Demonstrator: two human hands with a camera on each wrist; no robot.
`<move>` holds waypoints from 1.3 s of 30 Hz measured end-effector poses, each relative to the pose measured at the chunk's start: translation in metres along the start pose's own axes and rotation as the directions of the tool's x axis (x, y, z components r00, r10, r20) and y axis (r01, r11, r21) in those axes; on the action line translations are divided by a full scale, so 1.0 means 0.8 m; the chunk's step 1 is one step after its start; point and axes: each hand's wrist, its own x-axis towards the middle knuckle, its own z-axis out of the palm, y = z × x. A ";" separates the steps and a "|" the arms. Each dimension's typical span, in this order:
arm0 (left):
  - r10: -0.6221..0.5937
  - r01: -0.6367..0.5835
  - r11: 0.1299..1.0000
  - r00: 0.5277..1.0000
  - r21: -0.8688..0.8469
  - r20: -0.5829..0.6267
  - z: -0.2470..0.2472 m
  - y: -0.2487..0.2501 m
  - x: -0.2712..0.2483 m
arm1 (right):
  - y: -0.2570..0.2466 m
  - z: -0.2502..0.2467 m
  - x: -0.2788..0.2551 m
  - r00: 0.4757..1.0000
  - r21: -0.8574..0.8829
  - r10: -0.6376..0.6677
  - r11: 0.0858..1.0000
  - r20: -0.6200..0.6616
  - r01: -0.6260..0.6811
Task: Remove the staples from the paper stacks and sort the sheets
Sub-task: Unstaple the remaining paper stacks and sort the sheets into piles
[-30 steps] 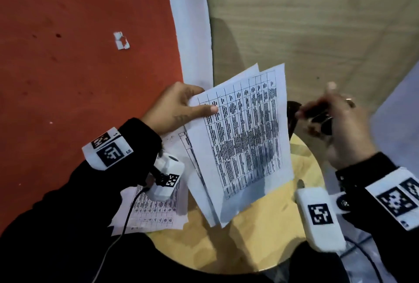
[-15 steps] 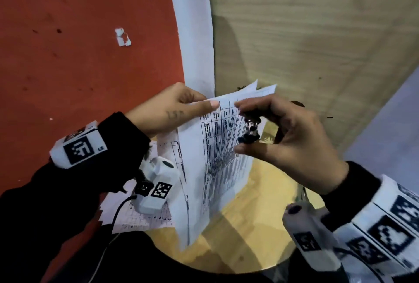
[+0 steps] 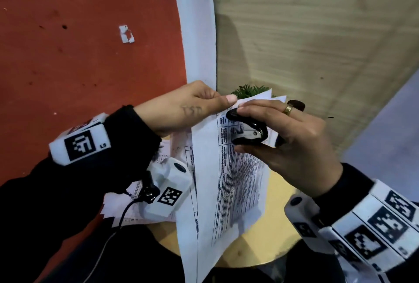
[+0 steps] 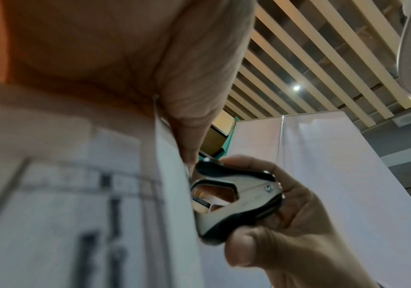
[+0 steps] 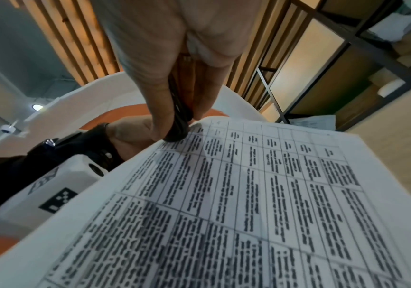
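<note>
Left hand (image 3: 181,110) pinching stack (image 3: 229,183) top corner; right hand (image 3: 292,144) clamped on remover (image 3: 247,129), claws at that corner, just beside left thumb. Staple itself not visible.

a small round wooden table (image 3: 269,232) with a pale yellow top stood over the red floor (image 3: 79,67). loose printed sheets (image 3: 140,214) lay flat on its left edge, partly overhanging. on the floor farther off lay a small white scrap (image 3: 126,33).
</note>
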 end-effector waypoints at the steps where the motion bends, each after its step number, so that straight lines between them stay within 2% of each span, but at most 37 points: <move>1: -0.010 0.010 1.000 1.000 -0.010 0.000 0.001 0.000 0.001 | 0.000 -0.001 0.000 1.000 -0.007 -0.011 1.000 0.000 0.011; 11: -0.014 0.014 0.993 1.000 -0.120 0.004 0.004 -0.008 0.009 | 0.012 -0.007 -0.002 0.999 -0.098 -0.046 0.994 0.007 0.046; 16: 0.025 -0.026 0.995 1.000 -0.099 -0.013 0.006 -0.004 0.008 | 0.015 -0.006 -0.002 0.998 -0.096 -0.066 0.993 0.009 0.067; 33: 0.014 -0.013 1.000 0.998 0.006 -0.065 0.009 -0.009 0.021 | 0.035 0.003 -0.001 0.994 -0.138 -0.107 0.985 0.012 0.108; 39: -0.005 -0.001 0.999 0.994 -0.051 -0.113 0.010 -0.028 0.038 | 0.051 0.016 0.001 0.993 -0.148 -0.114 0.982 0.037 0.118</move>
